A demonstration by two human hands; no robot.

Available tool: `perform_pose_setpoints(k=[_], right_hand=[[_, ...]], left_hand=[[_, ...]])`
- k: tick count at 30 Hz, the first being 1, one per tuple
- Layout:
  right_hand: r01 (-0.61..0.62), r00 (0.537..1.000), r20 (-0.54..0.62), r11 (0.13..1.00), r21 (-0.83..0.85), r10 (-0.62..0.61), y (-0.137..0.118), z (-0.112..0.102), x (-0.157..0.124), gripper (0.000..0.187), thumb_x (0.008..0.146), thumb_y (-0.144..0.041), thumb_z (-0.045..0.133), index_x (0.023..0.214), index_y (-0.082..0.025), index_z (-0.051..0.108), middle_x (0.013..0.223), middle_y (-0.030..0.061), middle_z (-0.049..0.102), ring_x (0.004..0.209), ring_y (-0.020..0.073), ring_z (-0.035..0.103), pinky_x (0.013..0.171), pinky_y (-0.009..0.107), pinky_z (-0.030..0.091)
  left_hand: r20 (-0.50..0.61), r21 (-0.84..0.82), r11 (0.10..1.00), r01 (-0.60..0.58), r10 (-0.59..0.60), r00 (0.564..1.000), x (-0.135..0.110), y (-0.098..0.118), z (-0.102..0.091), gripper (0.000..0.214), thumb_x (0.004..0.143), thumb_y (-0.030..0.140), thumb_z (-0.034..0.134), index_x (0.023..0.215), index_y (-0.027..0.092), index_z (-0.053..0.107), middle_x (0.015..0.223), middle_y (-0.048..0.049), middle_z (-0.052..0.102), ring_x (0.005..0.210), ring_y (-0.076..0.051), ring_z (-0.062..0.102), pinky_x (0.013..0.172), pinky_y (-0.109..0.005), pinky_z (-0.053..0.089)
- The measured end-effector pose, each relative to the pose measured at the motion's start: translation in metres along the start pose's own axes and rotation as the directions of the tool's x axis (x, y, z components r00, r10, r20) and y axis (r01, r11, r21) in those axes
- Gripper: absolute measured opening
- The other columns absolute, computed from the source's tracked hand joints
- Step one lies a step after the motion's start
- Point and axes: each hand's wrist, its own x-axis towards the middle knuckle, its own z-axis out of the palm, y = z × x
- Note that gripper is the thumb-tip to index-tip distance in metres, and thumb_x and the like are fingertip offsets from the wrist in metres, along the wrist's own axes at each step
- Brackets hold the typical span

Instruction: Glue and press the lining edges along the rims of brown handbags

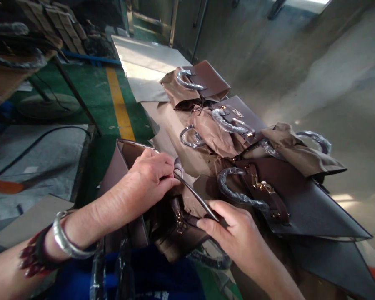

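At the near edge of the counter [150, 54], right below my view, I am watching both hands working on an open brown handbag [125, 162] that is standing just in front of the person's blue clothing [156, 275]. The left grip [150, 175] is curling closed over the bag's upper rim, fingers folded tight and pinching the upper end of a thin dark strip [195, 196]. The right grip [234, 233] is closing on the lower end of the same strip, thumb and forefinger pressing together at its tip while the other fingers are tucking underneath. The strip is running slantwise between the two grips, across the bag's mouth; I cannot tell whether it is a loose piece or the edge of the bag's flap. Gold hardware [178, 221] is hanging just under it. A silver bangle [64, 241] is sitting on the left wrist. Just beyond the right grip, a finished handbag [306, 204] is lying flat, its plastic-wrapped handle [237, 193] arching up, and more handbags [206, 81] stuffed with brown paper [215, 133] are lying in a row further along the counter. To the left, a green floor [87, 91] with a yellow line [120, 104] is showing.
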Motion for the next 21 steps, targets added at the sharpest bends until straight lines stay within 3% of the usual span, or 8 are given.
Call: perform_pose_setpoints(k=[3, 7, 13, 17, 21], right_hand=[[-0.037, 0.999, 0.021, 0.999, -0.024, 0.038, -0.001, -0.002, 0.004, 0.02, 0.079, -0.038, 0.066, 0.079, -0.018, 0.06, 0.071, -0.0026, 0.06, 0.064, 0.0117, 0.054, 0.056, 0.022, 0.037], [0.015, 0.999, -0.031, 0.991, -0.136, -0.02, -0.004, 0.001, 0.008, 0.023, 0.085, -0.031, 0.058, 0.067, -0.018, 0.054, 0.064, -0.0027, 0.055, 0.059, 0.0102, 0.05, 0.055, 0.022, 0.034], [0.063, 0.991, -0.108, 0.984, -0.166, -0.082, -0.003, 0.008, 0.008, 0.028, 0.09, -0.026, 0.049, 0.063, -0.018, 0.053, 0.062, -0.0001, 0.055, 0.058, 0.0107, 0.049, 0.054, 0.022, 0.034], [0.012, 0.995, -0.097, 0.998, -0.069, -0.019, 0.0, 0.009, 0.008, 0.026, 0.09, -0.03, 0.049, 0.07, -0.017, 0.061, 0.064, 0.0005, 0.058, 0.061, 0.012, 0.052, 0.057, 0.022, 0.037], [-0.108, 0.994, -0.004, 0.984, 0.138, 0.109, 0.004, 0.006, 0.012, 0.017, 0.085, -0.032, 0.057, 0.093, -0.019, 0.064, 0.083, 0.0008, 0.066, 0.076, 0.0149, 0.06, 0.067, 0.023, 0.044]], left_hand=[[0.002, 0.008, 1.0, 0.027, -0.027, 1.0, -0.001, 0.003, 0.0, 0.013, 0.076, 0.016, 0.064, 0.063, 0.015, 0.065, 0.082, -0.0051, 0.064, 0.089, -0.023, 0.051, 0.082, -0.038, 0.043], [0.01, 0.044, 0.997, 0.062, -0.063, 0.998, -0.001, 0.005, 0.001, 0.013, 0.075, 0.017, 0.064, 0.063, 0.016, 0.065, 0.082, -0.0058, 0.064, 0.089, -0.023, 0.051, 0.082, -0.038, 0.044], [0.003, 0.038, 0.999, -0.006, 0.006, 1.0, -0.003, 0.003, 0.001, 0.015, 0.077, 0.021, 0.063, 0.062, 0.017, 0.064, 0.081, -0.0046, 0.063, 0.085, -0.021, 0.051, 0.079, -0.036, 0.044], [0.015, 0.022, 1.0, 0.007, -0.007, 1.0, -0.003, 0.003, 0.001, 0.016, 0.078, 0.019, 0.061, 0.062, 0.016, 0.064, 0.081, -0.005, 0.063, 0.087, -0.021, 0.052, 0.081, -0.036, 0.045], [0.015, 0.014, 0.999, 0.041, -0.042, 0.999, -0.002, 0.005, 0.001, 0.017, 0.076, 0.017, 0.064, 0.059, 0.015, 0.064, 0.081, -0.0058, 0.064, 0.086, -0.021, 0.052, 0.081, -0.036, 0.045]])
